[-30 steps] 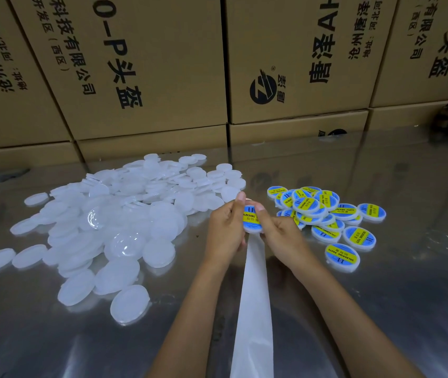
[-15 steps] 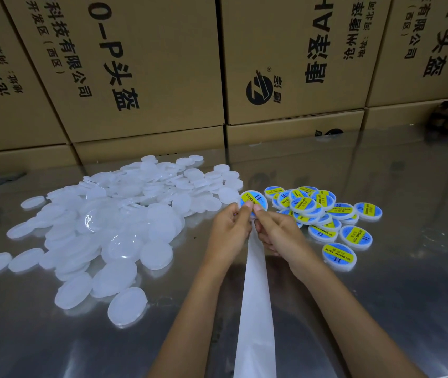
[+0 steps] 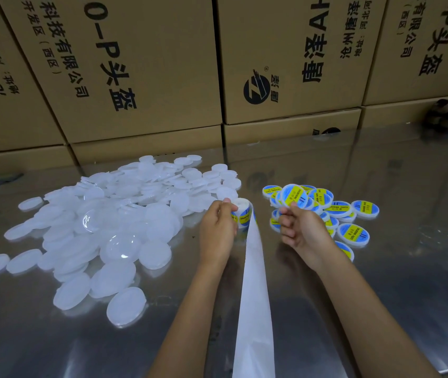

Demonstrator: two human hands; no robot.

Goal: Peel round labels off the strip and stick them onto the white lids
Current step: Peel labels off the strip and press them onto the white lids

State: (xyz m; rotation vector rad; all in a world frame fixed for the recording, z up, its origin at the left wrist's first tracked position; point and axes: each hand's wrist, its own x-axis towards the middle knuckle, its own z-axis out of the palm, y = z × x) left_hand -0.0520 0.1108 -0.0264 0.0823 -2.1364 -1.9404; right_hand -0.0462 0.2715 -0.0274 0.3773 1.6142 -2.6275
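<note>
While left hand (image 3: 217,225) grips label roll (image 3: 242,216), right hand (image 3: 297,227) pinches peeled label (image 3: 295,196); adhesive may fold or stick to fingers before reaching a lid.

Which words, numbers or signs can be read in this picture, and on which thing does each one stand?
"O-P头盔", turned sideways: left cardboard box.
"有限公司": same box, smaller line.
Round black logo: middle cardboard box; the big characters beside it are turned and unsure.
"头盔": right cardboard box.
"SOLDERING PASTE", partly clear: yellow band on the labelled lids.
Round label pinched by the right hand: too blurred.
Label strip in the left hand: print unreadable.
</note>
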